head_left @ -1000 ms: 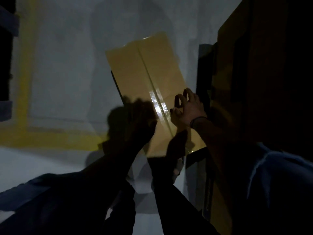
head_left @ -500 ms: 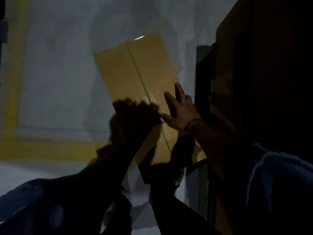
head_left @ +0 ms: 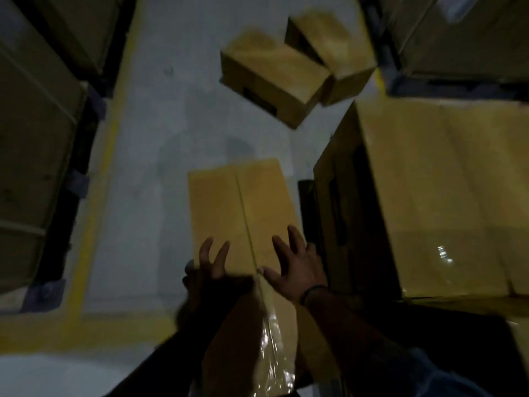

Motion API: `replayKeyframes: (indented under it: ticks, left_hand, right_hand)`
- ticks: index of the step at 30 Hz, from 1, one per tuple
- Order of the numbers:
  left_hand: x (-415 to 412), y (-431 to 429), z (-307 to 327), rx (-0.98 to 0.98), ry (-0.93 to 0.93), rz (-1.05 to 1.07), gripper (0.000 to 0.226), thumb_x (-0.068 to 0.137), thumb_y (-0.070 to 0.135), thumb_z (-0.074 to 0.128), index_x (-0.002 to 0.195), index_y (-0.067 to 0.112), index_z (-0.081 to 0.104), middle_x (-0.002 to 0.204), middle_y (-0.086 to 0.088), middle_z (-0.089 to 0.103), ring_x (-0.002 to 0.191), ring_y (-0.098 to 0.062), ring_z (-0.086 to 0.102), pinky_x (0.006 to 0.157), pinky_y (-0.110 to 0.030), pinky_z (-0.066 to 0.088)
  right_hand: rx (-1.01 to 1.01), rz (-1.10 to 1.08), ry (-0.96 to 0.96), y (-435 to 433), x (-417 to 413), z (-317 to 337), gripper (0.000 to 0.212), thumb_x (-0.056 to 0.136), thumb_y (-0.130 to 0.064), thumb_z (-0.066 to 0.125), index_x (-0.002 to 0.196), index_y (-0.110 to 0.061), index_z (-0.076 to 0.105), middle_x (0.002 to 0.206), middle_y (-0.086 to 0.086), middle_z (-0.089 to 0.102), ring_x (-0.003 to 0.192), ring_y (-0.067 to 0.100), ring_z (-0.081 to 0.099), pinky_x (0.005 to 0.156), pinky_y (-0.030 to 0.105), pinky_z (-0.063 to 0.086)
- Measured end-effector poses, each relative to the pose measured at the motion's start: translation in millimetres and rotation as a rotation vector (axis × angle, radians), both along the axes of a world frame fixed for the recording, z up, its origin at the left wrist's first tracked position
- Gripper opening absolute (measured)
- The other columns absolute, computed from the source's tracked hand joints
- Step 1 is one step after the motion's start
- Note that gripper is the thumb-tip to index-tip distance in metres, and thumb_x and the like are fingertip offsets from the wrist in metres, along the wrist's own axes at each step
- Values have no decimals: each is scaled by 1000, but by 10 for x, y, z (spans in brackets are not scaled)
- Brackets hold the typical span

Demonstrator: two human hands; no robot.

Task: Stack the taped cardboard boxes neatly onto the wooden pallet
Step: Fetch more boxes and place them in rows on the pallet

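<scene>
Head view showed the taped box [head_left: 243,213] at near centre, its taped seam running near to far, just left of a large box stack [head_left: 429,196]. The left hand [head_left: 211,262] and right hand [head_left: 294,270] lay on its top face, fingers spread wide, one either side of the seam. A loose box [head_left: 272,81] and a second box [head_left: 332,58] lay side by side on the far grey floor [head_left: 160,138].

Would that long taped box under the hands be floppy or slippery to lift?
Probably stiff: the box shows flat faces and straight edges. Its glossy tape looks slick, so bare cardboard likely gives a surer hold.
</scene>
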State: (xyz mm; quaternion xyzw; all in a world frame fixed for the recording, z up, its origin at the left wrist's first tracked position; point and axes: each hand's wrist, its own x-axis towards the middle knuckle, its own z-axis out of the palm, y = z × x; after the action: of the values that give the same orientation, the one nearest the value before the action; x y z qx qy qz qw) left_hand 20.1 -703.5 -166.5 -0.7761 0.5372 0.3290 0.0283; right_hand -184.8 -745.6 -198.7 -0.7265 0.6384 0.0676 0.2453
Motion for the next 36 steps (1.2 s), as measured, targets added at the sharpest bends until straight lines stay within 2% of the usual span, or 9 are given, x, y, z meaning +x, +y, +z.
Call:
replayKeyframes:
  ticks: [4,10,16,20,27,36]
  left_hand:
    - [118,85,957,-117,-100,-12,115,56,105,45,154,46,40,169,11,15,139,-40,36,110,-54,37]
    - [234,401,2245,-304,-141,-94,104,57,100,55,144,43,55,161,10,34,129,-41,44,102,-50,38]
    - [129,730,3137,-451,-118,-94,98,57,97,62,138,43,61,157,9,41,127,-41,46,102,-49,37]
    - [-120,934,3624,-516,-85,-76,97,56,96,63,136,42,63,157,8,40,127,-40,46,104,-49,36]
    - [-810,1448,4380,-641,-71,-24,95,57,92,67,136,41,62,155,9,41,132,-37,42,107,-50,34]
    - [-1695,2410,4629,-652,-115,-76,97,56,95,64,137,41,62,155,7,43,131,-37,45,106,-49,36]
  right_hand:
    - [-42,-81,-1,231,108,1092,91,80,-89,36,156,-42,25,170,-7,-1,142,40,26,111,52,36]
    - [-88,-273,-59,708,254,2437,85,79,-85,45,151,-41,37,168,-8,12,142,42,31,109,50,39]
    - [-202,-309,-111,1106,118,3408,76,79,-82,50,139,-35,51,164,-4,26,137,37,40,102,46,46]
    - [-285,-263,-113,1266,-137,3886,71,81,-78,53,135,-32,55,162,2,29,133,41,41,100,45,45]
    - [-401,-262,-156,1646,-808,4506,69,79,-79,57,130,-34,58,160,-4,31,130,40,41,98,44,47]
    - [-449,-296,-173,2610,-1702,4749,69,79,-79,57,133,-36,59,157,-4,34,128,37,43,100,44,45]
